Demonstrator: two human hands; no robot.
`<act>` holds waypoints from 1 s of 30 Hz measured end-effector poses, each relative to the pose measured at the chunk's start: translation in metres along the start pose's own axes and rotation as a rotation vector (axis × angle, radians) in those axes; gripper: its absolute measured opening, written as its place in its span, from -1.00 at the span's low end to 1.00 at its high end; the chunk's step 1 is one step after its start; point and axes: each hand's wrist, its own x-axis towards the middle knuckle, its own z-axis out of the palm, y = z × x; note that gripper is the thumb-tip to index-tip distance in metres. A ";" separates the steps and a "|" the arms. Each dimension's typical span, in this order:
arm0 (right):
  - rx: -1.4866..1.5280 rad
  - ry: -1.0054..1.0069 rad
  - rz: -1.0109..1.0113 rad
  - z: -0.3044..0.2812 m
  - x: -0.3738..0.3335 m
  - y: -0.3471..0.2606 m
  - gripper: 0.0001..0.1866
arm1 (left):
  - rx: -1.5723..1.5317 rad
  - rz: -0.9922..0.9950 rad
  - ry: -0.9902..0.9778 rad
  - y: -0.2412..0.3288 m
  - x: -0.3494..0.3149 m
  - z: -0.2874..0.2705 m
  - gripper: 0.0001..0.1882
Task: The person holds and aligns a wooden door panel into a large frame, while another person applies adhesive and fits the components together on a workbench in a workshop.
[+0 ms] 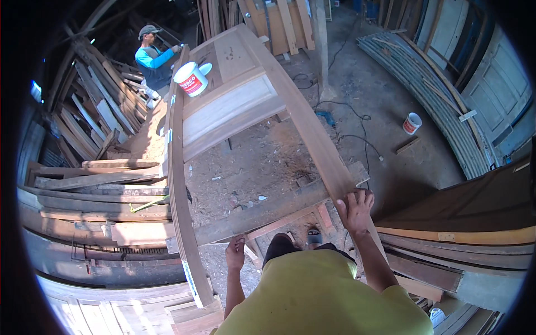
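A large wooden door frame [312, 134] with two long side rails lies in front of me; panels fill its far end. On its right rail rests my right hand [356, 211], fingers spread over the wood and thumb apart. My left hand [235, 254] is beside the near edge of a rough support beam [262, 212], inside the left rail [180, 184]. Its fingers are loosely bent and nothing shows in them; whether the fingertips touch the beam is unclear. A pale panel [229, 109] sits between crosspieces farther off. On the far left part stands a white bucket [190, 79] with a red label.
Another person [152, 56] in a cap and blue sleeves is near the far left side. Stacked planks [106, 184] fill the left. A second white bucket [412, 123], cables [364, 125] and corrugated sheets [416, 84] are at right. Boards [463, 240] lie low on the right.
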 end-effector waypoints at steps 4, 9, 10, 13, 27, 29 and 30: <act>-0.088 -0.196 -0.057 -0.012 0.014 0.001 -0.61 | 0.067 0.036 0.109 0.037 0.015 0.012 -0.72; 0.022 0.058 -0.125 -0.030 0.060 0.007 -0.64 | 0.158 0.130 0.221 0.055 0.046 0.022 -0.77; 0.036 0.071 -0.132 -0.030 0.066 0.008 -0.65 | 0.155 0.161 0.244 0.056 0.052 0.027 -0.78; 0.116 0.092 -0.128 -0.011 0.085 0.012 -0.65 | 0.334 0.204 0.276 0.057 0.077 0.035 -0.78; 0.031 0.009 -0.059 0.055 0.069 0.001 -0.52 | 0.508 0.157 0.244 0.024 0.088 0.056 -0.30; 0.079 0.021 -0.026 0.051 0.074 -0.003 -0.51 | 0.518 0.170 0.229 0.027 0.090 0.054 -0.25; 0.090 0.008 -0.022 0.051 0.075 -0.004 -0.49 | 0.518 0.174 0.229 0.029 0.091 0.053 -0.23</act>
